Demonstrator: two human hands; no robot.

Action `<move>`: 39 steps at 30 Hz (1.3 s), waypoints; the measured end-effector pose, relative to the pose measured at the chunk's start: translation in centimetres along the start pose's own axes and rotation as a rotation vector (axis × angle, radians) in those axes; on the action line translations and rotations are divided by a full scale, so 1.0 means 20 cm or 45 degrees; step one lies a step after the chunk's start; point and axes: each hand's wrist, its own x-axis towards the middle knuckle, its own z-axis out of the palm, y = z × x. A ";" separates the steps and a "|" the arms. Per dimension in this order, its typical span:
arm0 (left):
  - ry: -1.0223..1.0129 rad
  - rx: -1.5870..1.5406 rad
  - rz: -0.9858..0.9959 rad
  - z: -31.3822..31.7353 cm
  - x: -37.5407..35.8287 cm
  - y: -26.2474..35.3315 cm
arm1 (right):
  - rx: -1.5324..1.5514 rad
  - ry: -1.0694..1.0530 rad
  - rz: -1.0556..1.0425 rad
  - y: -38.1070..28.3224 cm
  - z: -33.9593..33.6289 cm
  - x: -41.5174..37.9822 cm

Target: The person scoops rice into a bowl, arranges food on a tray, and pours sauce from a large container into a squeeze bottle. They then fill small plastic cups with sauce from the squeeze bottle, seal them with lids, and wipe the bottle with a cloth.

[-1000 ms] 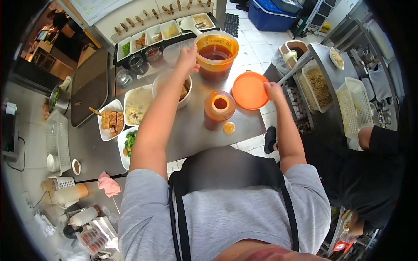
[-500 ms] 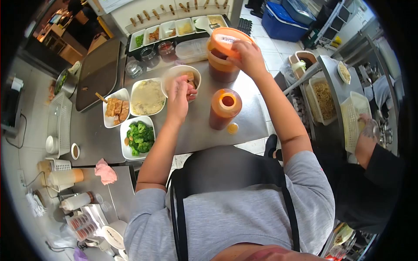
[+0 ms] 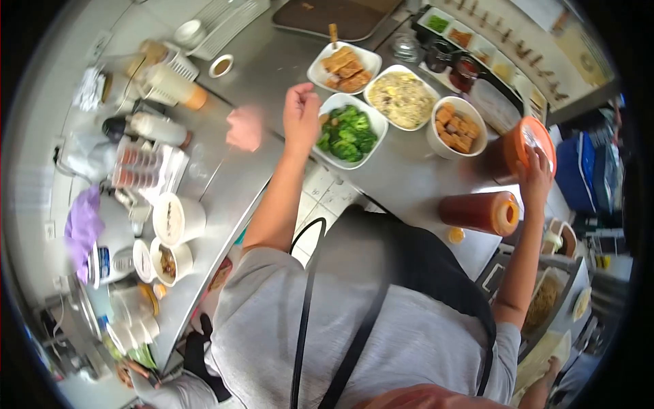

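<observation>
Touching the orange lid (image 3: 538, 136), the loosely open right hand (image 3: 535, 172) has the bottle (image 3: 470, 210) nearby.

Three squarish food dishes (image 3: 382, 125), one bowl (image 3: 448, 151) of cubes (image 3: 455, 129), one orange-lidded tub (image 3: 503, 155) and one red bottle (image 3: 471, 210)

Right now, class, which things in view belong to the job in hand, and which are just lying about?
Likely in use: orange lid, under the right hand; sauce tub beneath it; open bottle; small yellow cap beside it.
Apparently just lying about: brown tray; purple cloth; white rack.
</observation>
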 end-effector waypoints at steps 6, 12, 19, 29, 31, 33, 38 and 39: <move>0.490 1.677 0.358 -0.53 0.04 -0.22 | -0.155 0.019 -0.153 0.10 0.08 0.00; 0.561 1.335 0.111 -0.71 -0.16 -0.24 | -0.336 0.112 -0.315 0.32 0.26 0.04; 0.628 1.030 -0.009 -0.98 -0.58 0.20 | -0.272 0.201 -0.373 0.39 0.32 0.09; 0.269 0.239 0.158 -0.51 -0.63 0.30 | -0.030 0.127 0.094 0.00 0.05 0.03; 0.052 0.066 0.128 -0.28 -0.59 0.30 | -0.018 0.194 0.242 -0.04 -0.07 -0.03; -0.331 0.211 0.258 -0.08 -0.57 0.21 | 0.253 0.202 0.379 -0.02 -0.17 -0.12; -0.947 -0.015 0.314 0.53 -0.76 0.21 | 0.969 0.226 0.837 0.04 0.02 -0.49; -0.927 0.027 0.444 0.64 -0.79 0.22 | 0.973 0.233 0.826 -0.01 0.04 -0.56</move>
